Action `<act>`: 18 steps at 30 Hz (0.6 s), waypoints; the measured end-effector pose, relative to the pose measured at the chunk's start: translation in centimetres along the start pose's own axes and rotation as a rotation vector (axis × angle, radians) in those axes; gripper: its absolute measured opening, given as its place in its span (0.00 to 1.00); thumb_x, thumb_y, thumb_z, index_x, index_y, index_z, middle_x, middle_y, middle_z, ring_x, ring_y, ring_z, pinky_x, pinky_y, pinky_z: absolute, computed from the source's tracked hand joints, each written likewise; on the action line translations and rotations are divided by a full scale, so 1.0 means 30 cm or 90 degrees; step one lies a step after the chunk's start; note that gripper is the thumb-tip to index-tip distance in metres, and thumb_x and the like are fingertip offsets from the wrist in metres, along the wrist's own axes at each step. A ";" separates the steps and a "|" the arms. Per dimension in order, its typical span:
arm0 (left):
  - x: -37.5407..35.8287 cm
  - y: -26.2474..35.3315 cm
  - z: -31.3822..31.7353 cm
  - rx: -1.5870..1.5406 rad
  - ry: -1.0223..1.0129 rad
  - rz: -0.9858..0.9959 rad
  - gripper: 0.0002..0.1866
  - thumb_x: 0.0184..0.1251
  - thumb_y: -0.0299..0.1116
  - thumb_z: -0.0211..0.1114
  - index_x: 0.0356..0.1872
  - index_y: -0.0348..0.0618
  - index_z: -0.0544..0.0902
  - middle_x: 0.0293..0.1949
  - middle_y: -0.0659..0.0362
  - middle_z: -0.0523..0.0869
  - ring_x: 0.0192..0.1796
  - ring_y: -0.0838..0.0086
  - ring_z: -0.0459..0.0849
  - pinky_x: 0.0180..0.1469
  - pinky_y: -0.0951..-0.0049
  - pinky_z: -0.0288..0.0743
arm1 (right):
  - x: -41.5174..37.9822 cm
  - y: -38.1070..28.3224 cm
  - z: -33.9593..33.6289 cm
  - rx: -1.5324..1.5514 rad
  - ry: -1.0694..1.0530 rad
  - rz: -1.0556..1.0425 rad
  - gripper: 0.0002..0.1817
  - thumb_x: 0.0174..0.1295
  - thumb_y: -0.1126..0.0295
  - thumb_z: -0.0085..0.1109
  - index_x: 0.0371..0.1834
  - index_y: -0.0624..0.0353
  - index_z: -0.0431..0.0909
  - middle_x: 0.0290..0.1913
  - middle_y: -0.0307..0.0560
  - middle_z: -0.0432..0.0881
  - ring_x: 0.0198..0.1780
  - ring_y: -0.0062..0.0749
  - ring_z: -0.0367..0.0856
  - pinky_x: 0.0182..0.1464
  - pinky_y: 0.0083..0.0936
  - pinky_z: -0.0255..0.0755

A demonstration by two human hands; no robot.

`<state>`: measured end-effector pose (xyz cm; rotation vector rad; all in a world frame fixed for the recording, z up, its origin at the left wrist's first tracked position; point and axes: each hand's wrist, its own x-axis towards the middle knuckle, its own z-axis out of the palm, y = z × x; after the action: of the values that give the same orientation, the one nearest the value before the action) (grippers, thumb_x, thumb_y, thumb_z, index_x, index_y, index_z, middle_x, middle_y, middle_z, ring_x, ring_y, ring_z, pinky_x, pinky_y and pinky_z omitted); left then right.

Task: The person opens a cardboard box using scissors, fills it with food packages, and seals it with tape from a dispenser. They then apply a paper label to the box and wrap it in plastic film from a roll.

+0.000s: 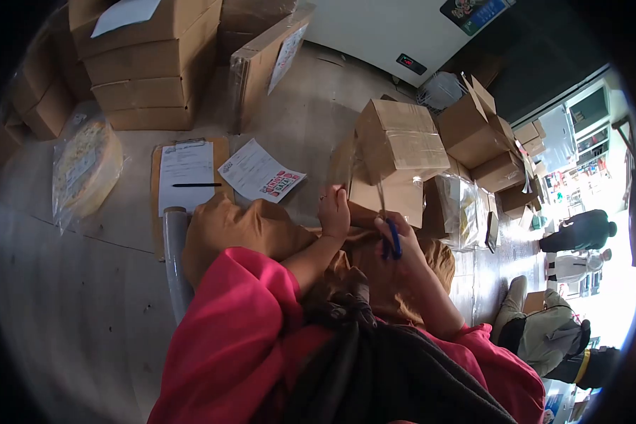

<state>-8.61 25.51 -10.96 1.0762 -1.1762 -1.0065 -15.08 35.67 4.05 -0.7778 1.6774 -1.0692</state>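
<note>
My right hand (pixel 397 234) is closed round the blue handles of a pair of scissors (pixel 393 239), whose blades point up toward the taped cardboard box (pixel 406 141). My left hand (pixel 334 212) is beside the near left side of that box stack, fingers curled; whether it holds anything is hidden. A lower box (pixel 364 191) lies under the taped one, just beyond both hands. To the left, a clipboard (pixel 155 205) bears a printed sheet (pixel 185 169) with a black pen (pixel 196 185) across it. Another printed sheet (pixel 251 169) lies beside it on the floor.
Stacked cartons (pixel 138 63) stand at the back left, near a bagged round item (pixel 85 166). A clear film roll (pixel 177 261) lies by my left leg. Open boxes (pixel 473 127) fill the right. A white appliance (pixel 374 35) stands behind. Several people (pixel 555 328) are at far right.
</note>
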 end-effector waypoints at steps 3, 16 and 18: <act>-0.007 -0.014 0.012 0.011 0.006 -0.012 0.10 0.65 0.35 0.51 0.40 0.40 0.75 0.39 0.48 0.78 0.44 0.51 0.75 0.48 0.56 0.66 | 0.050 0.006 -0.028 -0.184 0.078 0.013 0.30 0.55 0.51 0.62 0.52 0.64 0.67 0.24 0.40 0.70 0.17 0.22 0.75 0.17 0.19 0.71; -0.001 0.039 -0.026 0.124 -0.095 -0.039 0.11 0.64 0.37 0.52 0.41 0.43 0.76 0.42 0.48 0.78 0.47 0.51 0.75 0.48 0.52 0.69 | 0.295 -0.046 0.079 -0.509 0.144 -0.078 0.35 0.48 0.41 0.63 0.37 0.70 0.76 0.16 0.50 0.76 0.13 0.31 0.75 0.16 0.27 0.68; -0.005 0.040 -0.025 0.132 -0.055 0.000 0.11 0.64 0.36 0.52 0.41 0.40 0.75 0.40 0.47 0.78 0.44 0.50 0.76 0.46 0.53 0.69 | 0.232 -0.079 0.111 -0.487 0.115 0.011 0.34 0.50 0.43 0.63 0.37 0.70 0.75 0.18 0.51 0.76 0.13 0.32 0.75 0.16 0.28 0.70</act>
<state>-7.84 25.99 -9.86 1.2049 -1.3734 -0.9543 -14.20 27.70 3.04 -1.1584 2.2760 -0.4655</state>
